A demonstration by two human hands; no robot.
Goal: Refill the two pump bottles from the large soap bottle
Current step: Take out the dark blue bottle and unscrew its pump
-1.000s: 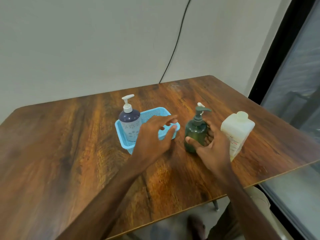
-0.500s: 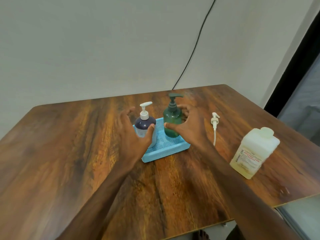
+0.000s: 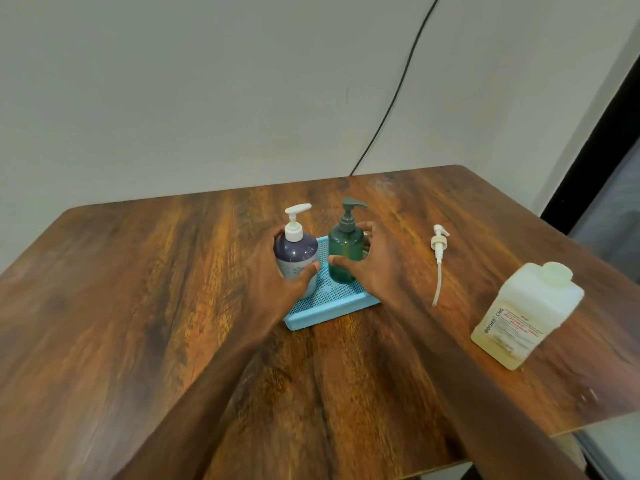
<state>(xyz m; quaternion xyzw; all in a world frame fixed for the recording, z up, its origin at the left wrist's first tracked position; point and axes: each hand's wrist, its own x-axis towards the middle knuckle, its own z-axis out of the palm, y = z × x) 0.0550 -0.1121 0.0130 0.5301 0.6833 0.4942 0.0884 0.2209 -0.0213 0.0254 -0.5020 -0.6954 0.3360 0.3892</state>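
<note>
As both stand upright, left hand [image 3: 277, 289] clasps purple bottle [image 3: 296, 252], right hand [image 3: 375, 271] green bottle [image 3: 344, 249].

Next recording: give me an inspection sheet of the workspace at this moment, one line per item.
Surface: wooden table, strong dark grain.
Job's things: purple pump bottle and green pump bottle upright in the blue basket, pumps on; large soap bottle upright near the table's right edge.
Clutter: loose white pump with its tube, lying on the table between the basket and the large soap bottle.
Hands: left hand grips the purple pump bottle; right hand grips the green pump bottle.
Cables: black cable runs down the wall behind the table.
Surroundings: plain wall; dark window frame at right.
</note>
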